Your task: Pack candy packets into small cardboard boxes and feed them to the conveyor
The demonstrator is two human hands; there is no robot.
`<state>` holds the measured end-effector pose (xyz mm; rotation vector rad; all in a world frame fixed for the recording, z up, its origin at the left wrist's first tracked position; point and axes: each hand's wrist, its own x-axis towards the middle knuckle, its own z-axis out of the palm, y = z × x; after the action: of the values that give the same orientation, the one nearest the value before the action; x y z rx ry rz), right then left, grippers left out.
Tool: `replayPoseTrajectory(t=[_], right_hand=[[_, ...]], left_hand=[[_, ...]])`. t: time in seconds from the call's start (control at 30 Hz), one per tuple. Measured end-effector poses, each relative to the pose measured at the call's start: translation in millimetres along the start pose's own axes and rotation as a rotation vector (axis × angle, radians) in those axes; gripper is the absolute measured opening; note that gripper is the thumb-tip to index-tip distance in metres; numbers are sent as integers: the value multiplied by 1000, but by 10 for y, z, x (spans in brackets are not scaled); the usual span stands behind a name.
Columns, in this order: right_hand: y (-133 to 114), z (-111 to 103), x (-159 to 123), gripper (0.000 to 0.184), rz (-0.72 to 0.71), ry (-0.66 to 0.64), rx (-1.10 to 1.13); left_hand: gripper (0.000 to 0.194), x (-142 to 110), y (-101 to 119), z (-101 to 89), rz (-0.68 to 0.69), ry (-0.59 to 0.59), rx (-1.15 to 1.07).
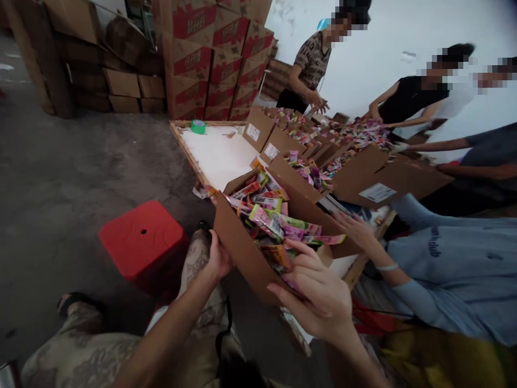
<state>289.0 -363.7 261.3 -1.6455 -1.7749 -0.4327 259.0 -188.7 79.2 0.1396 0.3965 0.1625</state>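
Note:
An open cardboard box (246, 250) full of small snack packets (269, 222) is tilted in front of me at the table's near edge. My left hand (220, 256) grips the box at its left end, thumb against the outer wall and the other fingers partly hidden. At the near right corner my right hand (319, 291) straddles the wall, its thumb outside and its fingers over the packets inside. The packets are pink, green and orange, and several stick out past the right rim.
More packet-filled boxes (283, 141) stand along the white table (218, 156), with green tape (198, 126) at its far corner. A red stool (143, 237) is left of me. A co-worker's hand (355, 229) is close on the right; other people stand behind. Stacked cartons (194, 62) rise at the back.

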Motion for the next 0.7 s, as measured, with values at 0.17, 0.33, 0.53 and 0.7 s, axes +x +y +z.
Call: replayPoseTrajectory(t=[0.17, 0.33, 0.53, 0.7], right_hand=[[-137, -155, 129, 18, -65, -64, -35], [-260, -228, 305, 14, -168, -105, -19], [-261, 94, 586, 13, -310, -53, 157], [-139, 997, 903, 18, -427, -125, 407]], left_hand=[[94, -95, -76, 185, -12, -74, -158], [101, -217, 26, 265, 60, -108, -237], [100, -686, 427, -87, 340, -87, -213], [99, -1118, 758, -928, 670, 20, -252]])
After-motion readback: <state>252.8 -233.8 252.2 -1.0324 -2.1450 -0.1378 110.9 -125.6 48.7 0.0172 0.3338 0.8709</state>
